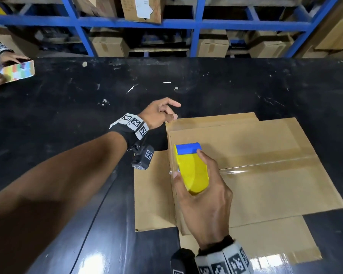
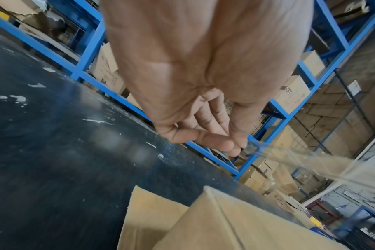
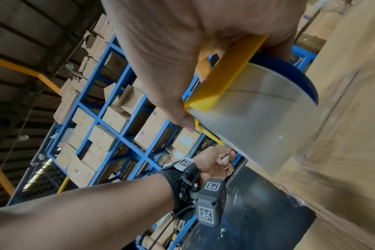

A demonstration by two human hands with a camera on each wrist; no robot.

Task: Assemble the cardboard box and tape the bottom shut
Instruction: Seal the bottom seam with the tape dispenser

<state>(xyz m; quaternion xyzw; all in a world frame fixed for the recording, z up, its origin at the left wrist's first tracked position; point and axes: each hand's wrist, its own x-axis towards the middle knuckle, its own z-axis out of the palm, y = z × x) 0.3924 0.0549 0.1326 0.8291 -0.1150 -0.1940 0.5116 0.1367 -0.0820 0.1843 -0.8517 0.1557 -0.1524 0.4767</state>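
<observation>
On the black table [image 1: 206, 80] stands the cardboard box [image 1: 265, 184], bottom side up, its lower flaps splayed flat on the tabletop around it. Plain brown board, no print legible. A clear tape strip [image 1: 269, 165] runs along the centre seam from the box's left edge toward its right edge, glossy where it catches light.

Right hand [image 1: 204, 198]: clasped around the yellow tape dispenser [image 1: 192, 171], blue blade end pointing away from the person, held at the box's left edge on the seam line. Right wrist view shows the clear tape roll [image 3: 257, 121] against the box wall.

Left hand [image 1: 158, 113]: beside the box's far-left corner, fingers loosely curled; left wrist view shows thumb and fingertips [image 2: 231, 147] pinching a loose end of clear tape.

Beyond the table from the box: blue shelving [image 1: 194, 22] holding cartons; their labels are too blurred to read. At the table's far-left corner, another person's hands hold a multicoloured carton [image 1: 18, 71].
</observation>
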